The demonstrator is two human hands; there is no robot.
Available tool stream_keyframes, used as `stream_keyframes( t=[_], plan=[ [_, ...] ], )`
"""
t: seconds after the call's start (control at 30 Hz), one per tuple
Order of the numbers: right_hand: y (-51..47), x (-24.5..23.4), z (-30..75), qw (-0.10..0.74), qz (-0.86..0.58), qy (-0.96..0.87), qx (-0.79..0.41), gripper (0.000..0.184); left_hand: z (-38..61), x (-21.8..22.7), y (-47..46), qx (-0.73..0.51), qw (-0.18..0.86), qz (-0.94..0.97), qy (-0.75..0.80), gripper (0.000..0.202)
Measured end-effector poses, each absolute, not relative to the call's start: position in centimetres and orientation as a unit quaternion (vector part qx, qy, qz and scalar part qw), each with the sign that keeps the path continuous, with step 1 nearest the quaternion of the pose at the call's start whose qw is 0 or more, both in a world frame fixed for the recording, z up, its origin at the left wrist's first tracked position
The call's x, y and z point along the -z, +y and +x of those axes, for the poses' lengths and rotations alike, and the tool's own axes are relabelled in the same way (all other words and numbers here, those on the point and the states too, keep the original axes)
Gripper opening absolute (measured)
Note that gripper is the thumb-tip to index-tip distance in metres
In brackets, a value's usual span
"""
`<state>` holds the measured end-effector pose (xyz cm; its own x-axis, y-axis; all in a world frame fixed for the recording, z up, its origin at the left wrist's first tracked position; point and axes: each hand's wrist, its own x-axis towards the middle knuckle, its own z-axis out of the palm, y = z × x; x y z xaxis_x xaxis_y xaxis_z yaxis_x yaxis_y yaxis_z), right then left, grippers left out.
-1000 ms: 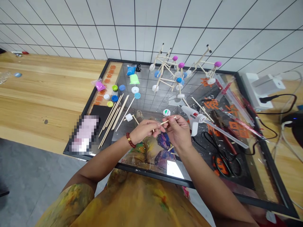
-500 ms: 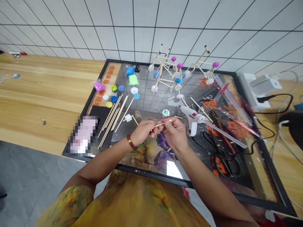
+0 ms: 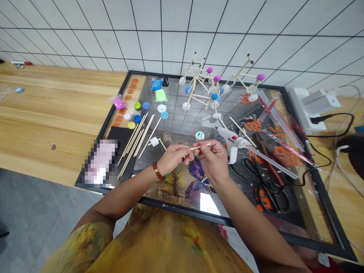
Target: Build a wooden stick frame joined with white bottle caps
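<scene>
A short thin wooden stick (image 3: 195, 148) is pinched between my two hands above the glass-topped board. My left hand (image 3: 174, 157), with a beaded bracelet at the wrist, grips its left end. Thumb and fingers of my right hand (image 3: 212, 159) close round the right part, and a small pale tip shows past the thumb. Just beyond my left hand lies a small piece of sticks with a white block (image 3: 154, 141). A white glue gun (image 3: 231, 142) rests right of my right hand. A round white lid with a green mark (image 3: 199, 135) lies ahead.
Several wooden sticks (image 3: 132, 151) lie at the left. Behind stand small stick-built bicycle-like models (image 3: 196, 85) with coloured balls. Bags of clay (image 3: 161, 95) and small lids (image 3: 137, 119) lie at back left. Scissors (image 3: 269, 195), pliers (image 3: 269, 155) and a power strip (image 3: 305, 110) are at the right.
Both hands have shifted slightly to the right with the stick still between them. More of the stick shows between the fingers. The other things lie as before.
</scene>
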<state>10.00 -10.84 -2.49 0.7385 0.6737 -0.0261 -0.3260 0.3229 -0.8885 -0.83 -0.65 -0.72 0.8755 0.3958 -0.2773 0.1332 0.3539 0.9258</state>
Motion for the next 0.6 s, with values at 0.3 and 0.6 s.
stream_keyframes(
  t=[0.3, 0.6],
  plan=[
    [-11.3, 3.1, 9.7, 0.737, -0.546, -0.282, -0.282, 0.011, -1.4, 0.6, -0.5, -0.098, 0.721, 0.629, 0.274, 0.026],
    [-11.3, 2.0, 9.2, 0.788, -0.441, -0.159, -0.4, 0.03, -1.1, 1.4, -0.8, -0.211, 0.678, 0.638, 0.298, 0.026]
  ],
)
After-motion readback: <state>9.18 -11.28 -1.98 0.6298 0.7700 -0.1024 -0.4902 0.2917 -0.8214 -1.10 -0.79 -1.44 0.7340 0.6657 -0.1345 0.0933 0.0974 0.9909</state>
